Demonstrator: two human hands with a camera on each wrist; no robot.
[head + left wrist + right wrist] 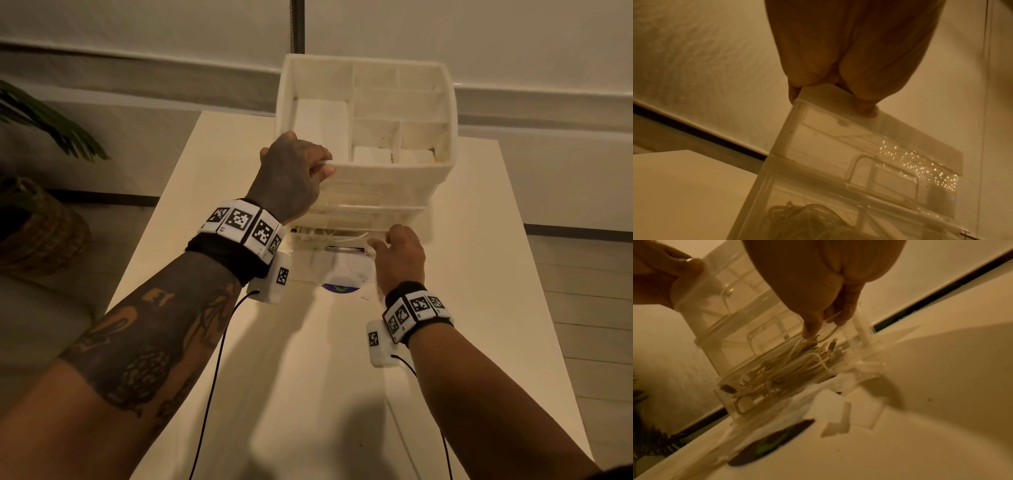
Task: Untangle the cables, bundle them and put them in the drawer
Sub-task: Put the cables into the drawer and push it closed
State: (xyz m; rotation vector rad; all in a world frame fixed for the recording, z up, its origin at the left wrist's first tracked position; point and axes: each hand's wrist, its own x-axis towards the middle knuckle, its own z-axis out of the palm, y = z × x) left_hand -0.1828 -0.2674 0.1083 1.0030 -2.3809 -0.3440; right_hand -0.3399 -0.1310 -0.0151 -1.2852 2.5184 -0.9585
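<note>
A white plastic drawer organizer [394, 174] stands on the table, with a compartmented tray on top. My left hand [323, 168] grips its front left top corner, thumb on the front face and fingers over the rim [830, 104]. The clear bottom drawer [729, 395] is pulled partly out and holds a bundle of pale cables [793, 366], also visible through the wall in the left wrist view [803, 219]. My right hand [380, 241] reaches into the drawer from above, and its thumb and fingers pinch a loop of cable [825, 327].
A crumpled white paper with a dark round patch [342, 287] lies on the table [479, 274] at the drawer's front. A plant [44, 120] and a wicker basket [37, 229] stand on the floor to the left. A white wall runs behind the organizer.
</note>
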